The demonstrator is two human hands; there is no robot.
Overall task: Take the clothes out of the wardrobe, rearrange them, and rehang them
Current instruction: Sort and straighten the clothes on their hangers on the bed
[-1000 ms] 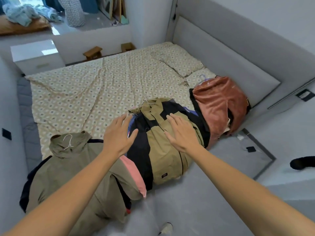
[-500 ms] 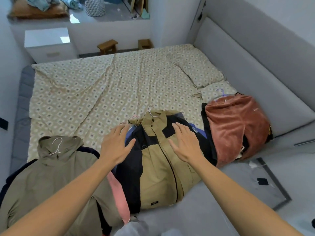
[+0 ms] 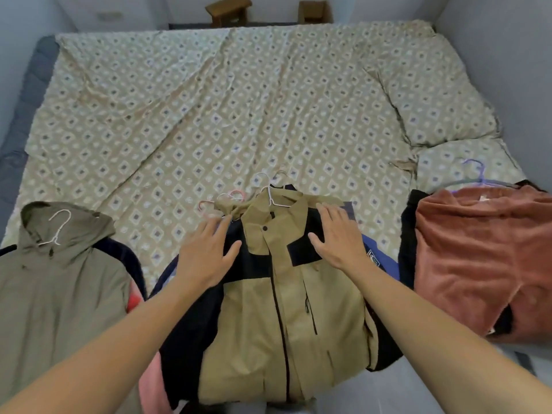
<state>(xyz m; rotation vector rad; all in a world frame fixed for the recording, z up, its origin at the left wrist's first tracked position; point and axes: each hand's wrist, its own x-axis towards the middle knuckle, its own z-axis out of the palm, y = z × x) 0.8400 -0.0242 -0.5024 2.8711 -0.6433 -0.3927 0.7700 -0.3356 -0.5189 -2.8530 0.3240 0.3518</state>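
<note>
A tan and black jacket is laid on the near edge of the bed, on a white hanger. The left hand and the right hand are pressed flat on its shoulders, fingers spread. Left of the jacket an olive hooded coat is laid; right of it, a rust fleece garment
</note>
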